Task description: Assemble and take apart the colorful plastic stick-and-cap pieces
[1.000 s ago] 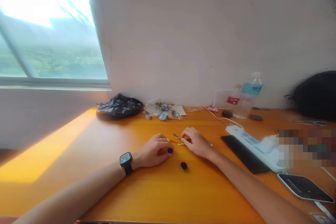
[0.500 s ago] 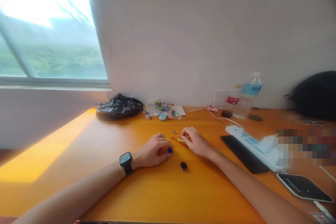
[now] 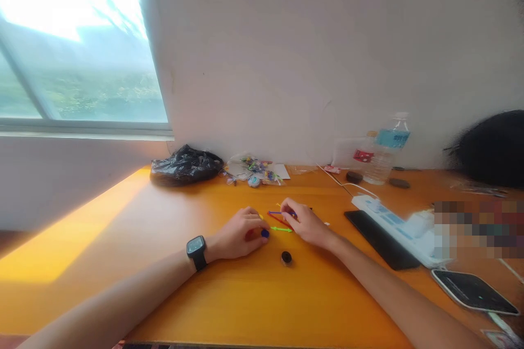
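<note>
My left hand (image 3: pixel 244 233), with a watch on its wrist, rests on the table, fingers curled round a small round blue piece (image 3: pixel 265 233) at the thumb tip. A bit of yellow (image 3: pixel 261 217) shows just behind its fingers. My right hand (image 3: pixel 302 220) is closed, its fingertips down among thin coloured sticks; what they pinch is hidden. A blue stick (image 3: pixel 274 212) and a red stick (image 3: pixel 282 220) run in under those fingers. Between the two hands lies a bright green stick (image 3: pixel 281 229). Nearer to me stands a small round black-topped piece (image 3: pixel 286 258).
On the wooden table (image 3: pixel 229 300), a black plastic bag (image 3: pixel 186 166) and a pile of small colourful parts (image 3: pixel 256 166) lie by the wall. To the right are plastic bottles (image 3: pixel 379 158), a white power strip (image 3: pixel 395 226), a black flat slab (image 3: pixel 380 240) and a phone-like device (image 3: pixel 475 290).
The green stick now lies apart from my right hand, towards the left hand. The blue stick beside the right fingers has shifted. My left hand has stayed in place.
</note>
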### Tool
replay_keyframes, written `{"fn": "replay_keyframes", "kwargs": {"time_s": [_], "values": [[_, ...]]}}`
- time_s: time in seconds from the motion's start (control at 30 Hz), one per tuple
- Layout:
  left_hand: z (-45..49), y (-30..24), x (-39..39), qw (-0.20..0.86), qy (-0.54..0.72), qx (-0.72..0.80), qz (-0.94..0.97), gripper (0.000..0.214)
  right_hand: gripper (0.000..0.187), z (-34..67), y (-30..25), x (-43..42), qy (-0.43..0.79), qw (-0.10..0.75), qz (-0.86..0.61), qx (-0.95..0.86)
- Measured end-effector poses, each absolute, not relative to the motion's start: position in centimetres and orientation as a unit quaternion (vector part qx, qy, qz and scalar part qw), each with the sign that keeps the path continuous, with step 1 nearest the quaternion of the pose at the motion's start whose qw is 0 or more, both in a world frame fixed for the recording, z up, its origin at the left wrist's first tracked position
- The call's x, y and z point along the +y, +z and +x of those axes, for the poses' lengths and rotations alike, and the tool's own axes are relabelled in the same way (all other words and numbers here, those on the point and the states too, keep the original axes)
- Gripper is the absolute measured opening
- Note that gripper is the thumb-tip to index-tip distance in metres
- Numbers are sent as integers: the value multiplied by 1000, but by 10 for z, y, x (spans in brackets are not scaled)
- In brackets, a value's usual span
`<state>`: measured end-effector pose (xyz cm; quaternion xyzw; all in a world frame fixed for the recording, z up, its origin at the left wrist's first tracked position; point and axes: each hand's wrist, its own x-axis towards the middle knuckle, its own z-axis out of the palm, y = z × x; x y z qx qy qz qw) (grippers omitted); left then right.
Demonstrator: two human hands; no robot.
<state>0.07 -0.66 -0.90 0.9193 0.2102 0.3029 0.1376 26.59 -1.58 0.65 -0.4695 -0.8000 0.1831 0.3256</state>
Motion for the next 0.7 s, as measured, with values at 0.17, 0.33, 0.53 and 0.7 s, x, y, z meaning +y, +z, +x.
{"fn": "replay_keyframes", "kwargs": {"time_s": [0.17, 0.33, 0.53, 0.7], "values": [[-1, -13, -8, 140, 352, 304, 874, 38, 12, 257, 5, -22, 257, 368, -408, -795], [0, -8, -9, 88, 359, 307, 877, 42, 21, 247, 2, -29, 244, 374, -387, -806], [0, -6, -7, 61, 348, 275, 894, 37, 19, 238, -5, -31, 264, 373, -369, -809], [0, -14, -3, 85, 324, 242, 910, 18, 20, 235, -11, -28, 255, 365, -314, -839]]}}
